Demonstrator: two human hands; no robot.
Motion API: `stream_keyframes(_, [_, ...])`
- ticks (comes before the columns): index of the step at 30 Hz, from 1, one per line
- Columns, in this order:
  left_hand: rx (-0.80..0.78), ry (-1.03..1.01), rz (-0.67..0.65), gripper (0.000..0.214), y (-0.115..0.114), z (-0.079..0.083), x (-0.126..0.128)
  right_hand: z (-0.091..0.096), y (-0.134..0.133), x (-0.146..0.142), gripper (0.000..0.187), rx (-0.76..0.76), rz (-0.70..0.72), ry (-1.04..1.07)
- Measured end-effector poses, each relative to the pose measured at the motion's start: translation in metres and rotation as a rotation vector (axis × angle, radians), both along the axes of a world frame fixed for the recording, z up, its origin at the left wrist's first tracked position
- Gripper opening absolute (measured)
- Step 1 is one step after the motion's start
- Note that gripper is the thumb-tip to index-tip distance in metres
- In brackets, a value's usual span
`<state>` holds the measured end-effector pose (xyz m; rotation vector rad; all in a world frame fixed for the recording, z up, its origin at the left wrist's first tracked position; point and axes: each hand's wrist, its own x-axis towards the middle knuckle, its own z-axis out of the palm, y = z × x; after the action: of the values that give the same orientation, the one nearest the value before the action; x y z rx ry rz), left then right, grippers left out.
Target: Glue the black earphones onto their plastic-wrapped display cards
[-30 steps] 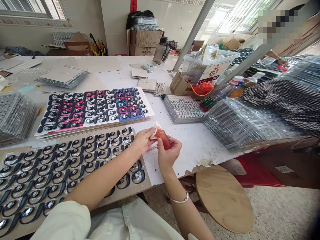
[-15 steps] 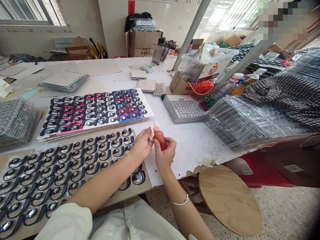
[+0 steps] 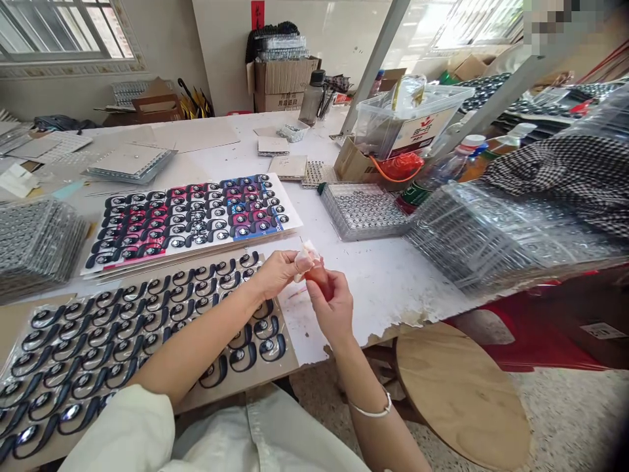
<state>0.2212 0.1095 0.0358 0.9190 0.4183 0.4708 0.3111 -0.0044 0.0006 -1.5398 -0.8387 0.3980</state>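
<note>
As left hand pinches tissue, right, red object

From here I can't tell what the red thing near the middle of the frame is, because the right hand hides much of it. The left hand partly covers the white scrap, so paper or cloth I can't say. At two o'clock a pixelated patch blocks the view. At eight o'clock the shiny black pieces run off the edge, their markings too small to read.
</note>
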Motion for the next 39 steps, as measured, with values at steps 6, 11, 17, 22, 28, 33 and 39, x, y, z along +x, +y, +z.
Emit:
stream_keyframes(6, [0.18, 0.05, -0.026, 0.053, 0.004, 0.005, -0.004, 0.022, -0.01, 0.001, 0.036, 0.018, 0.334, 0.565])
stream_keyframes(11, [0.278, 0.093, -0.036, 0.054, 0.005, 0.01, -0.005, 0.026, -0.012, 0.005, 0.039, 0.017, 0.435, 0.714])
stream_keyframes(17, [0.348, 0.107, -0.018, 0.055, 0.005, 0.006, -0.003, 0.026, -0.014, 0.008, 0.045, -0.01, 0.476, 0.803])
stream_keyframes(22, [0.385, 0.076, -0.02, 0.055, 0.004, 0.003, 0.002, 0.026, -0.017, 0.011, 0.047, -0.022, 0.515, 0.876])
stream_keyframes(28, [0.393, 0.023, 0.01, 0.056, -0.001, 0.007, 0.01, 0.025, -0.021, 0.016, 0.052, -0.012, 0.602, 0.976])
stream_keyframes(33, [0.4, 0.005, -0.008, 0.057, -0.006, 0.009, 0.022, 0.009, -0.027, 0.024, 0.045, 0.07, 0.701, 1.086])
stream_keyframes(39, [0.507, 0.097, 0.028, 0.052, 0.006, -0.01, 0.046, -0.002, -0.033, 0.03, 0.053, 0.225, 0.71, 1.041])
